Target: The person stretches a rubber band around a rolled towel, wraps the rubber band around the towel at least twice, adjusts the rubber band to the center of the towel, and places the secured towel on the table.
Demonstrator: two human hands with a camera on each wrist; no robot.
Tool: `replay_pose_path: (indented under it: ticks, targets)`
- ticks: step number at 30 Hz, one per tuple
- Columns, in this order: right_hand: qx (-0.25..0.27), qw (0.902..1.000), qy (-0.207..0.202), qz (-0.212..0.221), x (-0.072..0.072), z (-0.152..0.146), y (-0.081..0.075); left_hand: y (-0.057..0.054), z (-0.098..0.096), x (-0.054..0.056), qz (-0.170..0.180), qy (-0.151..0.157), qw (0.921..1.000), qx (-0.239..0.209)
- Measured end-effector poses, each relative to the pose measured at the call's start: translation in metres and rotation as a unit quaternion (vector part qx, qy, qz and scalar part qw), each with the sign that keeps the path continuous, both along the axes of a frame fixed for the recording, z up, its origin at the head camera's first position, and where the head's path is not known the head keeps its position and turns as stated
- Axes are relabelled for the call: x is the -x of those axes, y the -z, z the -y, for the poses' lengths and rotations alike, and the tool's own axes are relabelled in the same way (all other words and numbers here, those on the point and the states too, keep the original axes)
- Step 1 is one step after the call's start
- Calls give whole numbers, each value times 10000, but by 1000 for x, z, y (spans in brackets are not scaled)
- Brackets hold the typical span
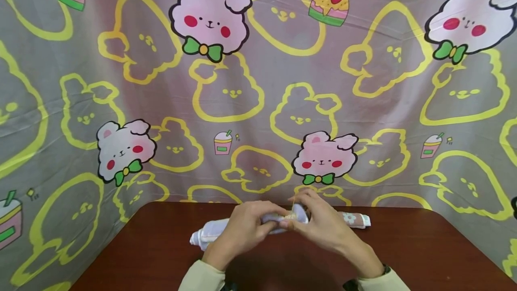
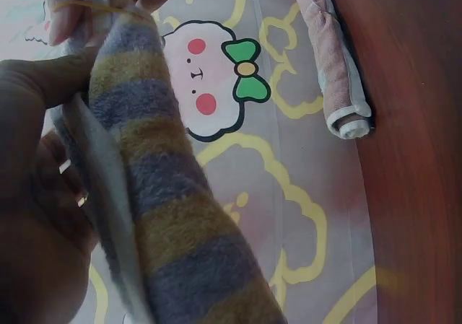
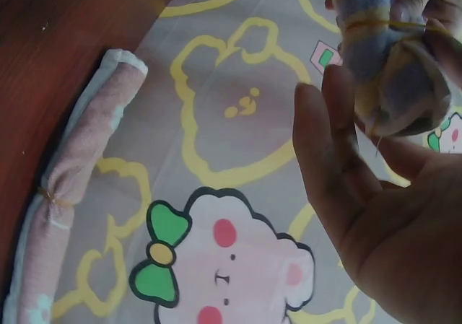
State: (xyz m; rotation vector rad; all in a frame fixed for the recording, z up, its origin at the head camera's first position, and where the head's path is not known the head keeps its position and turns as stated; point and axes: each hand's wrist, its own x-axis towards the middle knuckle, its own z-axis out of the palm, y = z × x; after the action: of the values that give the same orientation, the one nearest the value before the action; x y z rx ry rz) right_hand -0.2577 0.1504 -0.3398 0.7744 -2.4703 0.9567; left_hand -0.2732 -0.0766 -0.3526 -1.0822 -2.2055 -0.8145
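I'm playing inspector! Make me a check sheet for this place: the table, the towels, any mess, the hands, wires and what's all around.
Surface: reddish-brown table.
Job's things: striped towel, held in both hands, with a yellowish band across it; rolled pink towel, lying on the table, with its own band.
Clutter: dark thing at the head view's right edge, too cut off to name.
Left hand: grips the striped towel.
Right hand: fingers and thumb around the striped towel's banded end.
Cables: nothing seen.
Surroundings: grey-pink curtain with bunnies, cakes and drinks.
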Motion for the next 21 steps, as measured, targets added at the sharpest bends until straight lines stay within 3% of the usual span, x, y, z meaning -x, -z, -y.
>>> replay_pose_path:
  ticks: [6, 14, 17, 19, 21]
  targets:
    - [15, 9965, -590, 591, 1, -4, 1, 2, 0, 1, 562, 392, 9975, -182]
    - [261, 9907, -807, 1060, 1, -5, 2, 7, -6, 0, 573, 489, 9963, -414]
    - [437, 9843, -1075, 1330, 1, -7, 1, 8, -6, 0, 658, 597, 9945, -548]
    - [718, 9748, -1356, 1617, 3, -11, 0, 7, -5, 1, 1000, 799, 9883, -825]
    - [1055, 9648, -1552, 1842, 5, -16, -1, 5, -3, 2, 1654, 1062, 9721, -1283]
